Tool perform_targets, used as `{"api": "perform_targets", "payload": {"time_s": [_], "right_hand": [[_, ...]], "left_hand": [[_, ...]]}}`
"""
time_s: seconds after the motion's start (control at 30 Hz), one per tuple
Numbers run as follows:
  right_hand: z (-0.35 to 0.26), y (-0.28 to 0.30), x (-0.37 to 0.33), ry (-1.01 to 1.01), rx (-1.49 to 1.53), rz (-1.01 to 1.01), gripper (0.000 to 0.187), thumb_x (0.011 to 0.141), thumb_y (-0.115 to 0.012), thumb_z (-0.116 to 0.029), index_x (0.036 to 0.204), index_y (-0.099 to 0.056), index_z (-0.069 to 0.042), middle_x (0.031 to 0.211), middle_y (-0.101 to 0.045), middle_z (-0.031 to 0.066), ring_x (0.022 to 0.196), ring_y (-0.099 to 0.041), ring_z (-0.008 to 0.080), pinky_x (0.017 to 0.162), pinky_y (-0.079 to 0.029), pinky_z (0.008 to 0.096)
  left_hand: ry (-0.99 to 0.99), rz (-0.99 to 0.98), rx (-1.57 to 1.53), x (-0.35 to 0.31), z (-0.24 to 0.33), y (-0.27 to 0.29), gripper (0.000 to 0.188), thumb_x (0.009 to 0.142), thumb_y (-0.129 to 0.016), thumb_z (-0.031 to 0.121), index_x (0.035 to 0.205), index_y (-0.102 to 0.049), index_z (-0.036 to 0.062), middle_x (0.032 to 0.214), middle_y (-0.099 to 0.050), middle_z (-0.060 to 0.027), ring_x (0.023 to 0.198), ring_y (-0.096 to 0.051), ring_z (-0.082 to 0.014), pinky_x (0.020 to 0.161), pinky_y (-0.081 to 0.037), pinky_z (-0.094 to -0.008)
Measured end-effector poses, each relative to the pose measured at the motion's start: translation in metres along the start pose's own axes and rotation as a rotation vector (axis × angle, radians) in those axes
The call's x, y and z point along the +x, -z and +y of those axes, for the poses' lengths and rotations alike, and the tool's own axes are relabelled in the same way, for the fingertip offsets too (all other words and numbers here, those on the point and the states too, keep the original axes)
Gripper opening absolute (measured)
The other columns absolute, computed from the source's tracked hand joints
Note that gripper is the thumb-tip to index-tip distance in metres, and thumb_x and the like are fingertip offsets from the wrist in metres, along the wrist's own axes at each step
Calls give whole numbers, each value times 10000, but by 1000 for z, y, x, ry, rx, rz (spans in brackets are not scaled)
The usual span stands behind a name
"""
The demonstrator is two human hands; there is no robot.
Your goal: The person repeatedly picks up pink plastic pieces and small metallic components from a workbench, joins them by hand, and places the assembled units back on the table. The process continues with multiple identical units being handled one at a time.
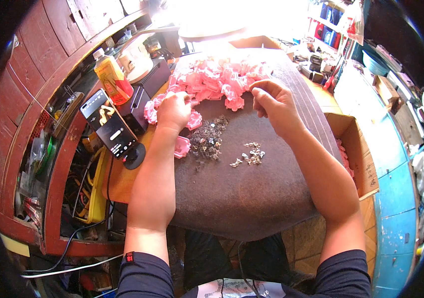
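L hand (pixel 173 110) is curled into a loose fist on a pink plastic piece (pixel 193 120), fingers together and clamped on it, at about 11 o'clock from the mat's centre. R hand (pixel 273 102) sits at about 1 o'clock, thumb and forefinger pinched together w/ the other fingers curled; can't tell if anything tiny is between the tips. Both hands rest at the near edge of the big pile of pink pieces (pixel 217 79), which spreads across the mat at 12 o'clock. Another single pink piece (pixel 182 147) lies at 9 o'clock, just beside the L wrist. Between the hands, toward centre, a heap of small dark metal bits (pixel 207 139); just beside it at 3 o'clock, a smaller scatter of pale metal clips (pixel 251 154). All on a dark grey felt mat (pixel 241 198) over the wooden bench. Further out: phone on a stand (pixel 110 126) at 9 o'clock, yellow drink bottle (pixel 111 74) at 10 o'clock, open cardboard box (pixel 358 154) at 3 o'clock w/ pink pieces inside.
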State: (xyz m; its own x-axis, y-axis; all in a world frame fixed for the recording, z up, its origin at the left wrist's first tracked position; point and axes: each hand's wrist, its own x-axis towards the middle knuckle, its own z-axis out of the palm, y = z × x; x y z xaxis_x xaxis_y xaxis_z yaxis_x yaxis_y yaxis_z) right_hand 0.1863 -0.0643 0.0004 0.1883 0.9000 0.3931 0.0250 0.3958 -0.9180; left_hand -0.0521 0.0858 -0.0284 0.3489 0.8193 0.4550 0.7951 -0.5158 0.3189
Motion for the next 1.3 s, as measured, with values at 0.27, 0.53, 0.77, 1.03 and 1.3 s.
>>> {"api": "perform_targets", "payload": {"time_s": [0.27, 0.53, 0.77, 1.03, 1.3], "right_hand": [[-3, 11, -1, 56, -980, -696, 82, 733, -699, -74, 792, -673, -23, 729, -671, 131, 683, -658, 271, 677, -520, 355], [-8, -16, -19, 121, -1324, -750, 85, 705, -688, -102, 738, -643, -38, 758, -653, 160, 773, -652, 361, 688, -516, 434], [1, -2, -5, 307, -1096, -406, 60, 735, -647, -83, 751, -638, -26, 762, -634, 180, 750, -635, 365, 696, -506, 428], [2, -11, -11, 551, -893, -201, 80, 799, -662, -110, 796, -616, -45, 792, -622, 127, 784, -636, 331, 706, -515, 430], [7, -7, -9, 482, -719, -279, 61, 814, -663, -62, 871, -664, -41, 831, -649, 141, 799, -635, 338, 712, -509, 411]], "left_hand": [[-95, 131, -700, -7, 31, 8, 233, 908, -715, 152, 1058, -651, -14, 833, -685, -39, 739, -637, -67, 609, -480, -215], [-72, 85, -832, -22, 62, 17, 144, 882, -703, 87, 969, -612, 17, 720, -601, 16, 605, -491, -20, 517, -357, -193], [-46, -241, -816, -29, 70, 22, 129, 894, -624, 71, 953, -678, -30, 867, -667, -33, 719, -601, -90, 689, -504, -256], [120, -583, -1161, -38, 84, 15, 165, 923, -647, 162, 976, -681, 10, 828, -641, 12, 690, -566, -57, 603, -458, -216], [196, -591, -1227, -37, 79, 8, 155, 891, -643, 135, 978, -676, 11, 858, -656, -15, 719, -602, -79, 646, -501, -227]]}}
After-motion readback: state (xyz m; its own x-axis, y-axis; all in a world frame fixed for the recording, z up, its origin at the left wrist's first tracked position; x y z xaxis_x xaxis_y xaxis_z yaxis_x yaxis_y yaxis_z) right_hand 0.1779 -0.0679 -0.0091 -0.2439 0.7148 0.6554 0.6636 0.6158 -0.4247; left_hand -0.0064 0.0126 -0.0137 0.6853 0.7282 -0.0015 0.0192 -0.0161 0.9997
